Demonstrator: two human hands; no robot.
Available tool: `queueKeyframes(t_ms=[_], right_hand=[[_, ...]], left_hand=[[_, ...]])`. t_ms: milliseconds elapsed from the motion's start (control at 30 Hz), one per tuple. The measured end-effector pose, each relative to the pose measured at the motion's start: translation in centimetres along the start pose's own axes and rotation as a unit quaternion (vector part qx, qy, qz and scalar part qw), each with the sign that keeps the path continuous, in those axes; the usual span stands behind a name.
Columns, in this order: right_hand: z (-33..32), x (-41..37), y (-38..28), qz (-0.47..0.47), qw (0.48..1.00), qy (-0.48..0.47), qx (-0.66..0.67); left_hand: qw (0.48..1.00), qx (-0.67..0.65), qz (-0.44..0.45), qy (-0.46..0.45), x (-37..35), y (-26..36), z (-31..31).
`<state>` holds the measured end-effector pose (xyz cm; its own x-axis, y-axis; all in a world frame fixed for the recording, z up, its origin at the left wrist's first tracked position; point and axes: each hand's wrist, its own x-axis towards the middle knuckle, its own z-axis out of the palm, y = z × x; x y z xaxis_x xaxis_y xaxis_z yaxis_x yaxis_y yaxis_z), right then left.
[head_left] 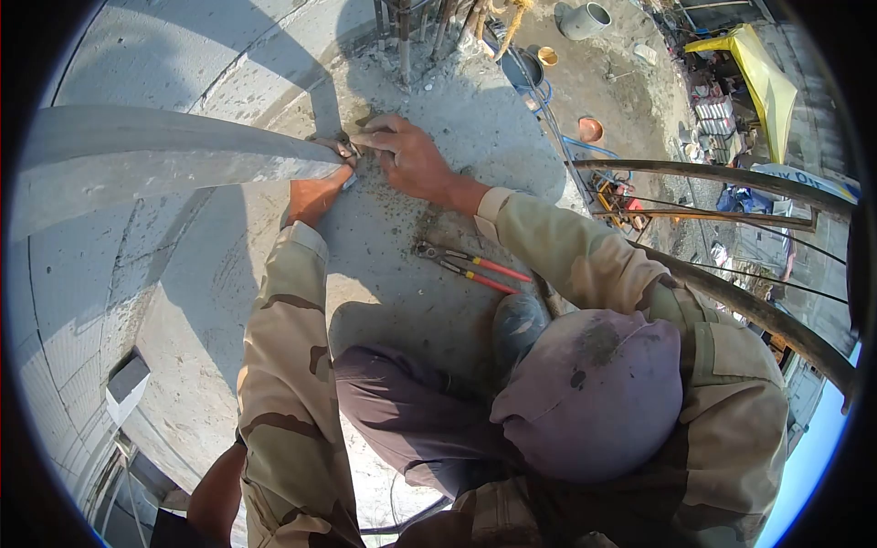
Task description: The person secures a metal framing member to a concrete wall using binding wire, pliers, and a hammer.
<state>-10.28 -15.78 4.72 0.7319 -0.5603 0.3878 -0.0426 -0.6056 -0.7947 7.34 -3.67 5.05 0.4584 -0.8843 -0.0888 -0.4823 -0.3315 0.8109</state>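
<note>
My left hand (315, 196) reaches in at the end of a long grey pole (174, 164), which hides most of its fingers. The part that shows looks closed round a small dark piece (345, 146), too small to name. From the right, my right hand (411, 163) meets it, thumb and fingers pinched at the same spot; what they hold cannot be made out. Below the hands, pincers (470, 267) with red and yellow handles lie on the rough concrete surface (393, 301), touched by neither hand.
Upright steel bars (404, 41) rise from the concrete at the top. Dark metal rails (731, 183) cross on the right, above a lower yard with a grey bucket (585, 20) and a yellow sheet (772, 87). Bent knees (411, 402) fill the bottom middle.
</note>
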Motion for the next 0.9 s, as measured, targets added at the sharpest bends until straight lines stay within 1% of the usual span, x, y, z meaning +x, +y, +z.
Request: queueKeyframes(t_ms=[33, 67, 100, 133, 167, 200, 233, 267, 333, 367, 400, 433, 467, 500, 533, 567, 600, 633, 667, 700, 733, 767, 800, 833, 867, 900], right_hand=[[-1.9, -0.4, -0.4, 0.021, 1.0, -0.006, 0.013], [-4.1, -1.7, -0.6, 0.079, 0.997, 0.003, -0.017], [-6.7, -3.6, -0.9, 0.137, 0.989, 0.013, -0.046], [-9.2, -5.6, -1.5, 0.175, 0.98, 0.012, -0.097], [-11.7, -8.3, -2.5, 0.213, 0.966, 0.011, -0.147], [-14.0, -10.6, -4.1, 0.264, 0.947, -0.019, -0.183], [-15.7, -13.5, -4.9, 0.273, 0.931, -0.051, -0.235], [-16.7, -16.6, -5.4, 0.28, 0.913, -0.085, -0.284], [-17.2, -20.5, -7.1, 0.354, 0.85, -0.208, -0.332], [-16.7, -22.0, -6.7, 0.341, 0.855, -0.213, -0.327], [-16.2, -23.5, -6.0, 0.302, 0.859, -0.243, -0.335], [-16.1, -24.0, -5.4, 0.263, 0.86, -0.272, -0.342], [-16.7, -23.6, -4.9, 0.254, 0.863, -0.274, -0.341], [-17.6, -22.7, -4.7, 0.342, 0.867, -0.286, -0.222], [-18.0, -21.8, -4.5, 0.423, 0.852, -0.293, -0.1], [-18.2, -20.3, -5.3, 0.415, 0.854, -0.296, -0.101], [-18.4, -18.4, -6.6, 0.526, 0.81, -0.238, 0.097], [-18.4, -16.6, -7.9, 0.61, 0.719, -0.169, 0.288], [-17.8, -15.4, -9.2, 0.609, 0.743, -0.172, 0.22], [-16.8, -14.8, -8.7, 0.604, 0.746, -0.177, 0.216], [-15.6, -14.9, -7.9, 0.507, 0.828, -0.185, 0.151], [-14.3, -14.9, -7.1, 0.397, 0.894, -0.188, 0.084], [-12.9, -13.4, -7.0, 0.279, 0.942, -0.185, 0.008], [-11.8, -11.9, -7.1, 0.234, 0.959, -0.162, -0.002], [-11.0, -9.1, -8.7, 0.189, 0.972, -0.138, -0.013], [-10.5, -6.7, -9.9, 0.187, 0.972, -0.138, -0.013]], left_hand=[[1.0, -0.004, -0.03, 0.0, -0.2, 0.4, 0.0], [0.999, -0.009, -0.032, 0.0, -0.4, 0.1, 0.2], [1.0, 0.004, -0.012, 0.007, -0.5, -0.5, 0.2], [1.0, 0.018, 0.01, 0.016, -0.1, -1.0, 0.1], [1.0, 0.016, 0.011, 0.017, 0.3, -2.5, 0.6], [0.999, 0.036, 0.004, 0.024, 0.4, -4.6, 1.3], [0.998, 0.056, -0.003, 0.036, 0.6, -5.7, 1.7], [0.997, 0.057, -0.007, 0.043, 0.3, -4.7, 1.4], [0.994, 0.098, -0.033, 0.02, -0.1, -1.3, 0.2], [0.993, 0.103, -0.04, 0.032, -0.4, -1.0, 0.1], [0.995, 0.085, -0.042, 0.026, -0.4, -1.0, 0.1], [0.997, 0.065, -0.043, 0.02, -0.3, -1.2, 0.1], [0.997, 0.073, -0.035, 0.019, -0.1, -1.7, 0.2], [0.996, 0.075, -0.035, 0.025, 0.1, -2.3, 0.4], [0.996, 0.071, -0.036, 0.026, 0.3, -3.0, 0.7], [0.997, 0.065, -0.039, 0.027, 0.4, -3.3, 0.7], [0.996, 0.054, -0.051, 0.055, 0.1, -2.5, 0.7], [0.995, 0.052, -0.055, 0.065, 0.0, -2.8, 0.5], [0.997, 0.045, -0.051, 0.045, 0.4, -3.6, 0.8], [0.998, 0.039, -0.048, 0.023, 0.6, -3.2, 0.5], [0.998, 0.01, -0.057, -0.004, 0.4, -2.9, 0.3], [0.998, 0.01, -0.058, -0.001, 0.3, -1.9, -0.1], [0.997, 0.021, -0.079, -0.002, 0.0, -1.3, -0.2], [0.994, 0.033, -0.101, -0.003, -0.1, -0.9, -0.5], [0.994, 0.034, -0.101, -0.002, 0.0, -1.7, -0.3], [0.996, 0.043, -0.084, 0.003, 0.4, -3.1, 0.3]])
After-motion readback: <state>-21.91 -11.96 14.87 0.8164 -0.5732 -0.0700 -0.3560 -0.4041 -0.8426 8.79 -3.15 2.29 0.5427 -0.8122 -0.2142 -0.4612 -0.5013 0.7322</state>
